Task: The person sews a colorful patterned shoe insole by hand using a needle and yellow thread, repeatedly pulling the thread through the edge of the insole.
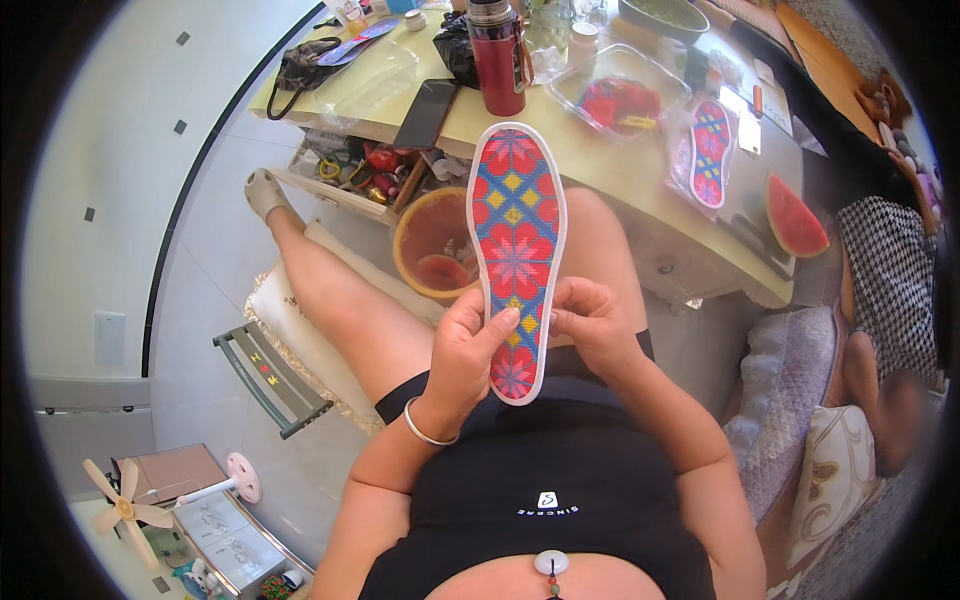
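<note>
An embroidered insole [517, 248] stands upright before me, patterned with red flowers, blue bands and yellow diamonds inside a white border. My left hand [468, 350] grips its lower left side, thumb lying across the stitched face and fingers behind. At the lower right edge, the thumb and fingers of my right hand [592, 318] are pinched together, close against the border. Whatever sits in that pinch is too small to make out. A second insole [711, 150] of like pattern lies on the table at the right, on clear plastic wrapping.
On the table [640, 180] are a red thermos [497, 70], a dark phone [426, 113], a clear plastic box [625, 95] with red contents, and a watermelon slice [796, 217]. Below are an open drawer [350, 195] of odds and ends, an orange bucket [410, 245] and a small folding stool [268, 378].
</note>
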Demonstrator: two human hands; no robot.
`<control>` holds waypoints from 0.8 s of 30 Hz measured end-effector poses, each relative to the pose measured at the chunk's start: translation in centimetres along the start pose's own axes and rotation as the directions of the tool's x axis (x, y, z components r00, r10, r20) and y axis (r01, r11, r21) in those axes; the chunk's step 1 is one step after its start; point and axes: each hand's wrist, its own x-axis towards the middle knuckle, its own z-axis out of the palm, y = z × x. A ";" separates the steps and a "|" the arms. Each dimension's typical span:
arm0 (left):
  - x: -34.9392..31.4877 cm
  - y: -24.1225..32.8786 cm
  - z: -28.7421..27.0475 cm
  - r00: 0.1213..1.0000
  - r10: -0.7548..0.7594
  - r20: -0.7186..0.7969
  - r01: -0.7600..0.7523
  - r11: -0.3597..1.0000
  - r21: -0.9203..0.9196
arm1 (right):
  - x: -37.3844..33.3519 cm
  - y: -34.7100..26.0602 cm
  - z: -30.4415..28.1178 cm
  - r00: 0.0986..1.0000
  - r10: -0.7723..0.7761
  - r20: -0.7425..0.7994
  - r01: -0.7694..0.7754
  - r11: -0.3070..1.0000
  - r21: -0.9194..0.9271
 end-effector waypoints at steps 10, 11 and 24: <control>-0.1 0.3 0.0 1.000 -0.014 0.010 0.013 0.989 0.145 | 0.1 0.4 0.2 1.000 -0.008 0.024 0.007 0.999 0.042; -0.1 0.5 0.3 1.000 0.000 0.010 -0.001 0.991 0.132 | 0.2 0.4 0.2 1.000 -0.004 0.027 0.002 0.999 0.051; -0.5 0.5 0.2 0.996 -0.077 0.035 0.078 0.996 -0.039 | 0.1 1.1 -0.4 1.000 0.016 0.026 -0.019 0.994 0.108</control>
